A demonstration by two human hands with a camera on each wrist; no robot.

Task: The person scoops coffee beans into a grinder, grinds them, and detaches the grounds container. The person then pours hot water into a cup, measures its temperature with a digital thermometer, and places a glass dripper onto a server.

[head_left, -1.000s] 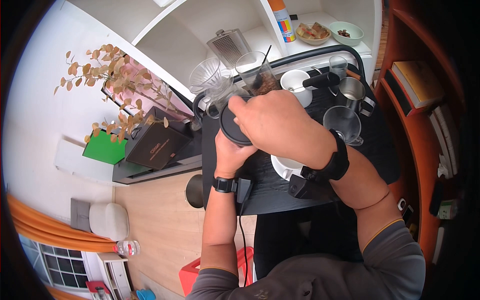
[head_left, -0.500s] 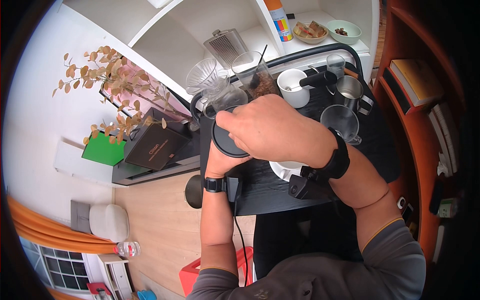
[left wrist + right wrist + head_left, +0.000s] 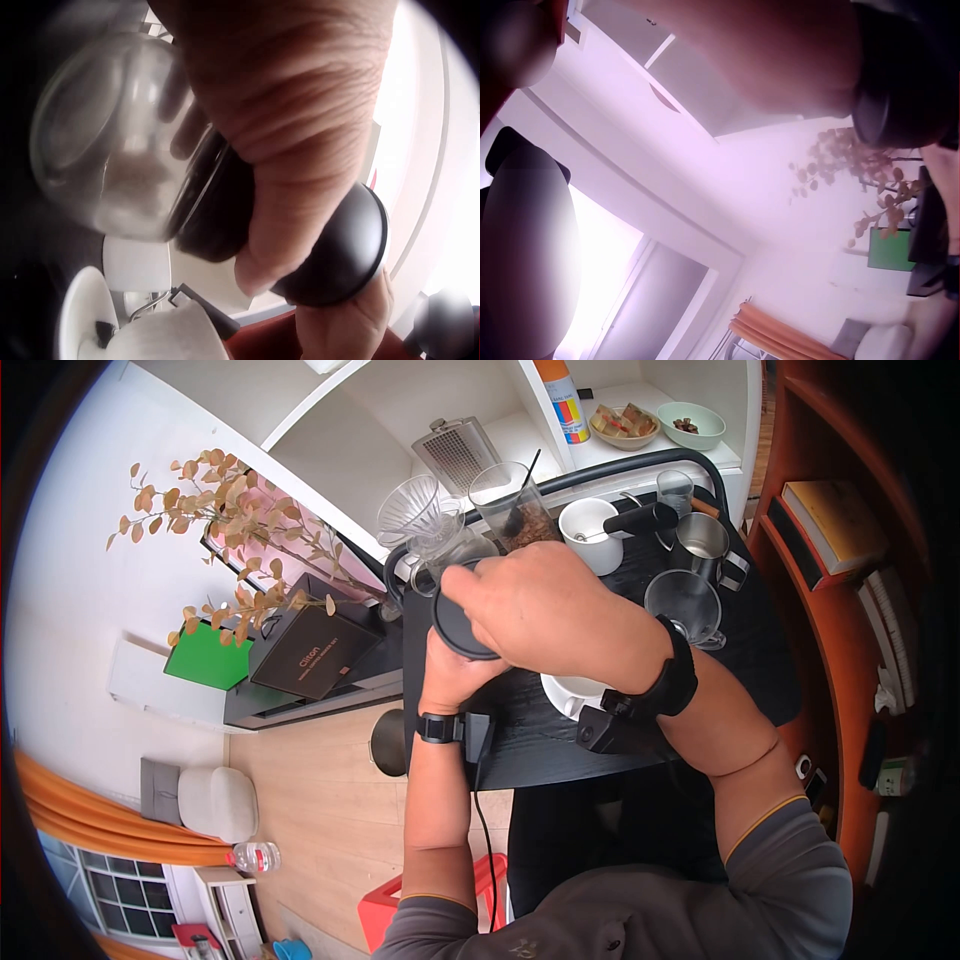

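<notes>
Both hands are on a hand coffee grinder with a clear glass jar (image 3: 90,142) below and a black upper part (image 3: 349,247). My left hand (image 3: 455,675) wraps round its dark middle, and fingers show through the glass in the left wrist view. A brownish patch is visible in the jar. From above, my right hand (image 3: 565,615) grips the round black top (image 3: 455,625), fingers curled over its rim. Just right of the grinder, a white cup on a saucer (image 3: 562,702) is partly covered by my right wrist. The right wrist view shows mostly wall and window.
Behind the hands on the black table (image 3: 540,745) stand a glass dripper (image 3: 410,510), a glass holding brown beans (image 3: 530,525) and a white mug (image 3: 590,525). A metal pitcher (image 3: 703,540) and glass cup (image 3: 682,600) are farther right. A black rail (image 3: 640,468) edges the back.
The grinder and both hands shifted slightly left and toward the body, then back right and away. Both hands have kept hold of it throughout.
</notes>
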